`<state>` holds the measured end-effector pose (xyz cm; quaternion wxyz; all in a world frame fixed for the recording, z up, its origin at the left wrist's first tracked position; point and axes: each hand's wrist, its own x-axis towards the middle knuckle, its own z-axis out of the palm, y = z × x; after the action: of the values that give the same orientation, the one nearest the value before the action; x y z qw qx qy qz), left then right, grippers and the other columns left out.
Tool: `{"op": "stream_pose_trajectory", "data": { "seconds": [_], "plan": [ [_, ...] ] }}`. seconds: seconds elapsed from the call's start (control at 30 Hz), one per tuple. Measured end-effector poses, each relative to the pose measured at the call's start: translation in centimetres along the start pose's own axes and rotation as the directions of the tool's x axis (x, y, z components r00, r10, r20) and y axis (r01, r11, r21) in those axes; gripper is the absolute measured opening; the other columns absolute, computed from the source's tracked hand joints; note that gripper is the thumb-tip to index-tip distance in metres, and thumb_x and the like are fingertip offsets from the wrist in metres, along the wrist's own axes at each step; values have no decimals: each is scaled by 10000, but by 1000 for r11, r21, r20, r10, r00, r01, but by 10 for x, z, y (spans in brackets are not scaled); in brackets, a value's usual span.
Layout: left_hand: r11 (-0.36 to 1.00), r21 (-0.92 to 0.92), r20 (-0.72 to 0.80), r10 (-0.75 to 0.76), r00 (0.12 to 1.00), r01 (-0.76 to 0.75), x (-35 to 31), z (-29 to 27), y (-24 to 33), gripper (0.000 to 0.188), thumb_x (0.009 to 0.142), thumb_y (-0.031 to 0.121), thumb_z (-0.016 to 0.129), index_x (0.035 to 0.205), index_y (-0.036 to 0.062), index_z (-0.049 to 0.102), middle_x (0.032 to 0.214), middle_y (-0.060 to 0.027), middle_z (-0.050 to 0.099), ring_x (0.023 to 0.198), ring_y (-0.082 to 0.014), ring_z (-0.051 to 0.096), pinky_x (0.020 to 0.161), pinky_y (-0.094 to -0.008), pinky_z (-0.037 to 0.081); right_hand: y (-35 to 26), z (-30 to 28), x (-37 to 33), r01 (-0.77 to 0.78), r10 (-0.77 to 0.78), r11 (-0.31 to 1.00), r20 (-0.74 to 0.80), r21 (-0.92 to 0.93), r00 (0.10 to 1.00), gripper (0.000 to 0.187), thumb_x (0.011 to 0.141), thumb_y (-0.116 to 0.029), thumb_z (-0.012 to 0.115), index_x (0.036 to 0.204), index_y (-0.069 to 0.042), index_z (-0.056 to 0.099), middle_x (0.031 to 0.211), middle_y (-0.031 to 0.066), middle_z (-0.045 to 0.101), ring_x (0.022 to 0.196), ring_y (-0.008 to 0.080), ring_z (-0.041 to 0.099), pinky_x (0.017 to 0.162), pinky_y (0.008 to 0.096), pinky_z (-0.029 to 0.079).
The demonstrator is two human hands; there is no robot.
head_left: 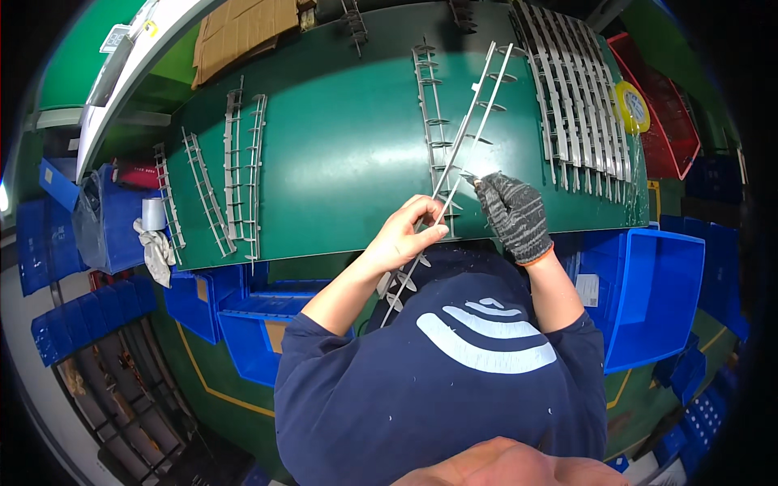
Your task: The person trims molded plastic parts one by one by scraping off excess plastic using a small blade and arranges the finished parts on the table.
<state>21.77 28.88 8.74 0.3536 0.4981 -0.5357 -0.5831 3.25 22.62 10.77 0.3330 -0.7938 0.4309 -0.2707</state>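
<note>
My bare left hand [415,231] is closed around a long, narrow metal rack [488,105] with two thin rails and small fin-like plates between them. The rack slants from my lap, over the front edge of the green table [340,154], toward the far right. My right hand [515,215] wears a dark grey striped work glove. Its fingers are pinched together beside the rack's middle, and a small, thin point shows at the fingertips, too small to name. Just left of the slanted rack, a similar metal rack [424,85] lies on the table.
Several like racks [579,105] lie side by side at the right, next to a yellow tape roll [632,107] and a red bin [660,121]. More racks [235,162] lie at the left. Cardboard [243,36] sits at the back. Blue bins [655,300] flank me.
</note>
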Motion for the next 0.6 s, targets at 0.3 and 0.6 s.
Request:
{"op": "stream_pose_trajectory", "data": {
  "seconds": [0.3, 0.6],
  "plan": [
    [976, 196, -106, 114, 988, -92, 0, 6, 2, 172, 711, 136, 562, 809, 34, 464, 845, -68, 434, 715, -156, 445, 629, -269, 382, -3, 2, -12, -71, 45, 969, 112, 237, 993, 136, 736, -133, 533, 774, -8, 570, 651, 110, 553, 574, 240, 529, 538, 322, 417],
    [950, 302, -37, 92, 995, -77, -5, 18, 9, 150, 721, 123, 566, 807, 33, 483, 897, -75, 449, 762, -158, 458, 615, -251, 398, -2, -5, 7, -377, 499, 261, 210, 889, 841, 224, 705, -154, 601, 868, -6, 557, 486, -43, 436, 358, 19, 310, 333, 164, 195]
  ]
}}
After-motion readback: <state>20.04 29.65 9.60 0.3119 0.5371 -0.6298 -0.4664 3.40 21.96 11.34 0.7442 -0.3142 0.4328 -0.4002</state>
